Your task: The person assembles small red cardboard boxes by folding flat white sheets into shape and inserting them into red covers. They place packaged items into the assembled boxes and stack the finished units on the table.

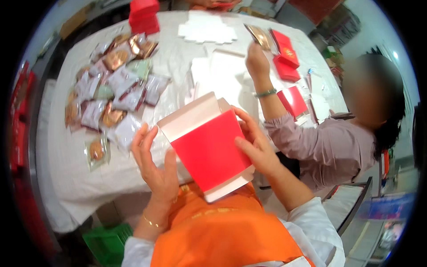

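Note:
A red cardboard box with white inner flaps stretches in front of my orange apron, its flaps open at the far and near ends. My right hand is closed on its right side, thumb on the red face and fingers at the edge. By the left edge, my left hand has its fingers stretched and apart; whether a fingertip touches the flap I cannot tell. Left of the box lies a heap of wrapped pastries in silver, gold and green packets. One clear packet with a round pastry lies nearest me.
The table has a white cover. White flat cartons lie at the far side, near stacked red boxes. At right, a co-worker's hand holds a gold packet beside more red boxes. A green crate stands below.

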{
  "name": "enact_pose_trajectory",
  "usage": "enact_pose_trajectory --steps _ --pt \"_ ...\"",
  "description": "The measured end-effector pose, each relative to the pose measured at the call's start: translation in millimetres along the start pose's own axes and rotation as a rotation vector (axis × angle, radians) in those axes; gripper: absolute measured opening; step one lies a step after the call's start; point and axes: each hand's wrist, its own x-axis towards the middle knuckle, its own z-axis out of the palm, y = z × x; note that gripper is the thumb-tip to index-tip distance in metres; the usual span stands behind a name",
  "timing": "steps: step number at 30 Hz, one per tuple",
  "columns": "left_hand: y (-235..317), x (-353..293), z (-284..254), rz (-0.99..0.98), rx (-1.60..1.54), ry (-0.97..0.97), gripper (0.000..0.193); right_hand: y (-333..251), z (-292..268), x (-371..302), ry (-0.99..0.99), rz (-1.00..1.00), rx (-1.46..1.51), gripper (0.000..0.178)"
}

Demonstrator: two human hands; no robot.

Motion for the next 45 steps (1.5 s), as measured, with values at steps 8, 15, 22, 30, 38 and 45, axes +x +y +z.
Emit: enact_pose_trajectory --steps 8,15,22,30,38,45 --pt "27.4 -21.7 35.0 -0.386 -0.735 -0.281 0.074 15.6 22.7 -19.3 0.286 -0.064 0.139 0.069" --pt "30.0 -36.9 39.4 -0.337 -0.629 -0.255 0.075 28.5 27.7 -28.1 0.296 -0.221 -0.4 0.064" --pt "27.0 -26.6 20.9 -0.395 -0.715 -0.32 0.08 21.7 19.8 -43.2 0.201 -0.012 0.071 0.065" --pt "36.4 -40.5 10.5 -0.382 -0.736 -0.416 0.084 14.3 18.2 -42.7 0.218 -0.093 0.163 0.069" --pt "28.6 -43.1 7.9 -0.209 -0.62 -0.323 0.06 25.8 19.0 -57.8 0.191 -0.103 0.128 0.057" --pt "25.3 -39.6 10.2 -0.108 -0.439 -0.349 0.026 26.6 -11.5 -34.5 0.035 -0.081 0.125 0.069"
